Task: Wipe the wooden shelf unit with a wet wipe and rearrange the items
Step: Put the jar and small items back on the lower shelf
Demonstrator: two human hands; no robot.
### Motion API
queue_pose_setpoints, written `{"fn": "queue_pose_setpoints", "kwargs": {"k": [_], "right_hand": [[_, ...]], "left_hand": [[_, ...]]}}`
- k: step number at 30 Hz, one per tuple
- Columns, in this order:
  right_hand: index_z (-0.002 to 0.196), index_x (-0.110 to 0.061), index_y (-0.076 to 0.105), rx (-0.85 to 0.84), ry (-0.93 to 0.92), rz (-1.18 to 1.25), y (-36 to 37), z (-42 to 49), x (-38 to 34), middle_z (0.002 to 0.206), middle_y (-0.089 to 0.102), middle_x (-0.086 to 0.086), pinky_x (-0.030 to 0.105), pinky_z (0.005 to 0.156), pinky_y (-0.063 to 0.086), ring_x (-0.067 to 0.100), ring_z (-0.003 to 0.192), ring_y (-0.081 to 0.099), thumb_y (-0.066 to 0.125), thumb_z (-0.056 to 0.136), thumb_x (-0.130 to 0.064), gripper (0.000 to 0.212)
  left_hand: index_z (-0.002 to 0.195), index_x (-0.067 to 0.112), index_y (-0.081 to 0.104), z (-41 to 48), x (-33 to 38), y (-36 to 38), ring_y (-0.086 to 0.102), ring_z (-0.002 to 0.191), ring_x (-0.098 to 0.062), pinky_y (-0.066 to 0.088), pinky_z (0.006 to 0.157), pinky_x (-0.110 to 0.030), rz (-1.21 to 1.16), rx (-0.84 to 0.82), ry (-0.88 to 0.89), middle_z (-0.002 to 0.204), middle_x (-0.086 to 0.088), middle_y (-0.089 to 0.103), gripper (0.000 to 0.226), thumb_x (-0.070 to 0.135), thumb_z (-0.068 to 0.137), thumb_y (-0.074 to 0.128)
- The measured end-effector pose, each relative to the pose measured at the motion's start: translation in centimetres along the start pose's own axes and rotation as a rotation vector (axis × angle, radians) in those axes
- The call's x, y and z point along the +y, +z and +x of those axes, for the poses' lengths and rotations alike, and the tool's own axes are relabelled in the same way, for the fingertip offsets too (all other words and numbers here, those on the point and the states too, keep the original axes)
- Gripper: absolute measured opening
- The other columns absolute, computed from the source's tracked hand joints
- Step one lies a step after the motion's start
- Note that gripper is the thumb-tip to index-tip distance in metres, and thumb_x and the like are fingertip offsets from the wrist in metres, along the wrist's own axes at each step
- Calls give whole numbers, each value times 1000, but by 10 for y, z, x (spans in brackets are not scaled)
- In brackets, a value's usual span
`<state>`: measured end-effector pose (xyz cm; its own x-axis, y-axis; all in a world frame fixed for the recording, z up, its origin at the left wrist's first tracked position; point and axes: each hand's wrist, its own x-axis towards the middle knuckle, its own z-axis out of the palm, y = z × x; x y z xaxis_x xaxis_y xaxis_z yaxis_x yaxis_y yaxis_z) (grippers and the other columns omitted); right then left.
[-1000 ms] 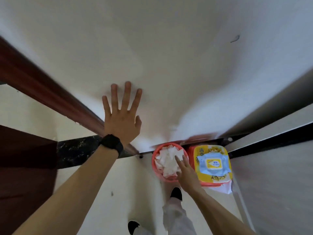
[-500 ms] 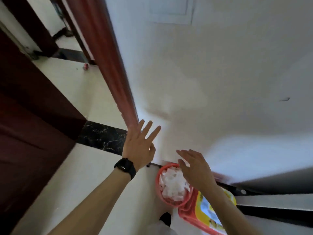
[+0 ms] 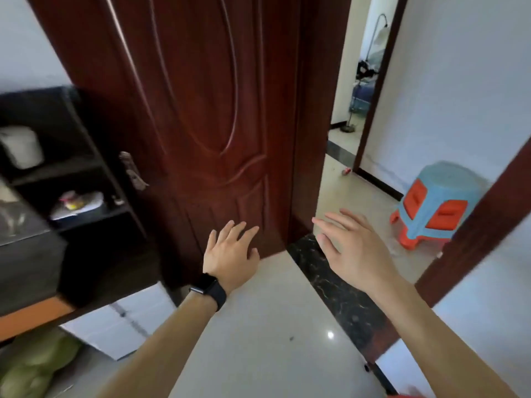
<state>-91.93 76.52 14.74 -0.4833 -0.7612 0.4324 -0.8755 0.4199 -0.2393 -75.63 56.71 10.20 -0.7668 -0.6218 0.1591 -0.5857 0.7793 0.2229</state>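
Swing away from the bin: left hand [image 3: 230,251] and right hand [image 3: 350,248] spread, empty, so wipe dumped, I'd say, shelf [image 3: 71,168] at left next.

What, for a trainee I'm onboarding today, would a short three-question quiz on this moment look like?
1. True or false: the right hand holds a wet wipe.
2. The black watch sits on the wrist of: A) the left hand; B) the right hand.
3. Fill in: the blue and orange stool stands on the floor to the ___ of the dark red door.

Key: 1 false, its fingers are spread and hold nothing; 2 A; 3 right.
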Motion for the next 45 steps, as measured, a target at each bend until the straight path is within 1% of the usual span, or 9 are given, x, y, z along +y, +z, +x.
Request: {"fn": "queue_pose_setpoints", "kwargs": {"k": [6,10,17,20,24,29,38,42,45], "right_hand": [[132,-31,63,-10,-254,195,43,63,-184,137,60,-7,41,108,45,18,136,43,57,96,-37,37],[132,-32,63,-46,-375,312,67,89,-286,137,60,-8,34,112,39,16,136,42,60,95,-35,37],[133,-33,61,-133,-501,376,121,137,-407,138,59,-10,26,113,31,13,136,41,58,96,-38,38],[135,-33,59,-169,-502,391,148,153,-435,139,57,-11,20,112,25,10,136,39,58,96,-39,39],[138,-33,56,-222,-488,406,201,182,-476,142,54,-13,18,111,23,7,137,37,56,97,-41,42],[140,-33,54,-280,-425,427,277,222,-517,143,52,-12,22,112,27,9,138,36,54,98,-41,43],[140,-31,55,-425,-275,393,382,284,-559,144,52,-9,26,111,31,12,137,38,54,99,-38,42],[142,-31,53,-522,-225,357,425,302,-570,148,47,-9,30,112,32,14,139,37,52,99,-39,43],[144,-30,50,-595,-152,351,462,317,-579,153,41,-6,32,112,33,17,140,37,53,99,-39,46]], "left_hand": [[147,37,41,-72,-180,-107,24,148,-22,21,119,-48,91,196,-269,156,4,38,54,41,94,49],[147,37,39,-125,-276,-158,27,147,-22,25,118,-46,151,275,-433,156,5,37,55,44,93,49],[145,34,43,-177,-390,-211,31,144,-23,27,116,-45,231,341,-594,153,4,42,54,41,93,52],[148,36,39,-177,-428,-215,28,146,-21,25,118,-44,249,333,-617,155,5,38,54,43,94,48],[150,39,33,-153,-492,-211,23,148,-19,23,119,-42,258,305,-616,158,7,33,56,45,95,44],[147,38,38,-113,-561,-194,27,146,-19,26,118,-42,233,247,-581,155,8,37,55,44,93,47],[142,34,47,-43,-657,-149,38,141,-23,34,113,-47,234,13,-471,148,5,48,55,43,88,46],[146,36,40,-6,-682,-117,31,144,-18,27,116,-41,97,-86,-480,153,8,39,55,43,92,45],[145,35,42,26,-701,-85,35,141,-18,27,115,-37,-25,-165,-488,155,8,36,52,43,94,44]]}}
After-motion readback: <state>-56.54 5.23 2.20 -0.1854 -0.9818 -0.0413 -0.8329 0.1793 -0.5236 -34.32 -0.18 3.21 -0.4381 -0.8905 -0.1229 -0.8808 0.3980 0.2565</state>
